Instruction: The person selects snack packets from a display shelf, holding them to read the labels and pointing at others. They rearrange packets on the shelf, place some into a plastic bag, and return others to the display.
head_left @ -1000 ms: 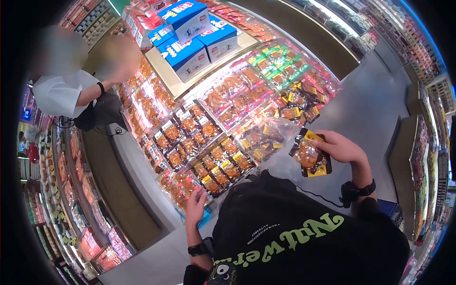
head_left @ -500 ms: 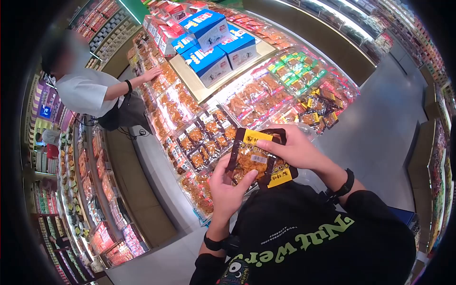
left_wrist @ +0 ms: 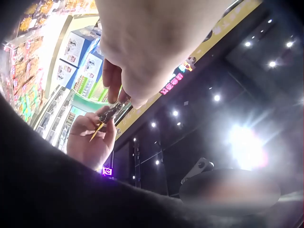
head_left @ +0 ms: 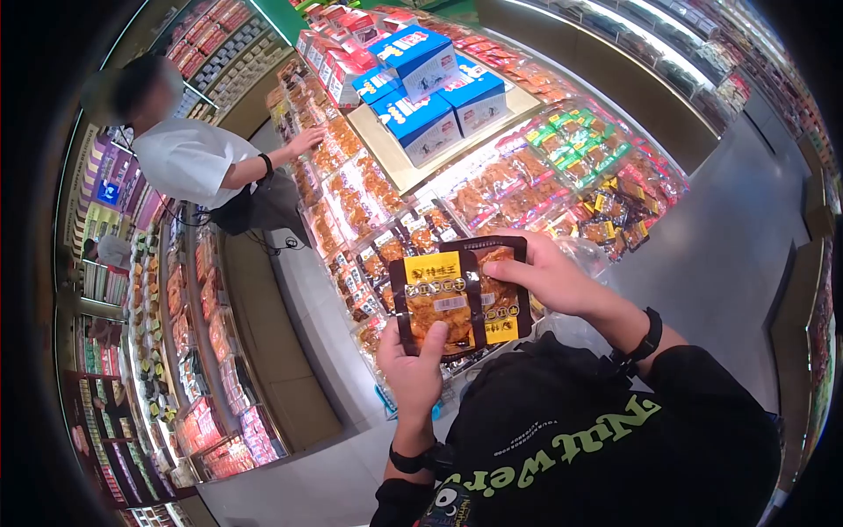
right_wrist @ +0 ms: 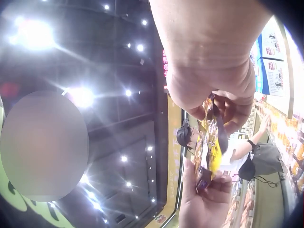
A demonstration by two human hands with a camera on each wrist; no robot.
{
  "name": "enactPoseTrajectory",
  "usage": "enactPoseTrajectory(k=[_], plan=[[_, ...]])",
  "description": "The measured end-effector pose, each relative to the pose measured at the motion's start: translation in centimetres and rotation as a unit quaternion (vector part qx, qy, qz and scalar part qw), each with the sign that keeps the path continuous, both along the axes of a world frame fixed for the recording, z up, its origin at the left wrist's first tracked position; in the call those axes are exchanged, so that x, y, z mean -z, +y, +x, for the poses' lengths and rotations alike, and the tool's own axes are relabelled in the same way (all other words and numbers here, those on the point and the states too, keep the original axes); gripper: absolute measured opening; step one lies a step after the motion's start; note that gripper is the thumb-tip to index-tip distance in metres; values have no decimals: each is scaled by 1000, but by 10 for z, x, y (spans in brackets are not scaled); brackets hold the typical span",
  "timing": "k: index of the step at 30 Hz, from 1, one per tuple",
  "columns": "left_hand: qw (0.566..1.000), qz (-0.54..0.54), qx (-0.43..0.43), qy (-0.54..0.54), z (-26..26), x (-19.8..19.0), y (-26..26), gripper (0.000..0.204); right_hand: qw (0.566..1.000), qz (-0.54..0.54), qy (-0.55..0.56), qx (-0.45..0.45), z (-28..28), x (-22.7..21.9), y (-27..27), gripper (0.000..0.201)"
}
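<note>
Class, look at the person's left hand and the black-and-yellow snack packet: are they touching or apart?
Touching. In the head view the left hand grips the bottom edge of the snack packet, thumb across its front; the right hand holds its other side.

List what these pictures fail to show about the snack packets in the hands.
- Snack packets, head view: label print too small to read.
- Packet count: they overlap; both wrist views show them edge-on.
- Left hand: fingers hidden behind the packets.
- Right hand: fingertips hidden behind the packets.
</note>
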State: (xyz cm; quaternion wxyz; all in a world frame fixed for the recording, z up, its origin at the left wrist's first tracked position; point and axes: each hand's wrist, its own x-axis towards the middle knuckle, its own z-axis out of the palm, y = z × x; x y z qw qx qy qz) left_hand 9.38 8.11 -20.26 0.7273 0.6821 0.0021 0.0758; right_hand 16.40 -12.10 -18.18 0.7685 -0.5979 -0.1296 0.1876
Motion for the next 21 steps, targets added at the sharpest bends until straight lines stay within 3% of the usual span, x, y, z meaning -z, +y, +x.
enactPoseTrajectory(k=[2, 4, 6, 7, 8, 10, 12, 16, 21], plan=[[996, -50, -71, -3, -1, 7, 8, 28, 1000, 9, 11, 23, 1, -3, -1, 24], [997, -44, -66, -11, -1, 9, 16, 30, 998, 18, 22, 48, 1, -4, -2, 25], [991, -89, -96, 41, 1, 0, 13, 29, 989, 94, -56, 95, -1, -3, 0, 27], [986, -126, -66, 82, 0, -2, 13, 28, 975, 72, -162, 136, -4, 0, 5, 28], [986, -127, -72, 82, 0, 1, 13, 28, 928, -32, -349, 127, 0, -1, 2, 27], [989, -106, -32, 94, 0, 8, 8, 28, 831, -132, -535, 73, -2, -11, 4, 25], [987, -134, -6, 85, -2, 6, 3, 28, 789, -159, -592, 40, -1, -1, 15, 24], [985, -163, 6, 48, -5, 2, 2, 28, 807, -152, -570, 24, -4, 13, 19, 27], [994, -102, -2, 35, -7, 6, 3, 29, 827, -144, -542, 46, -13, 6, 16, 32]])
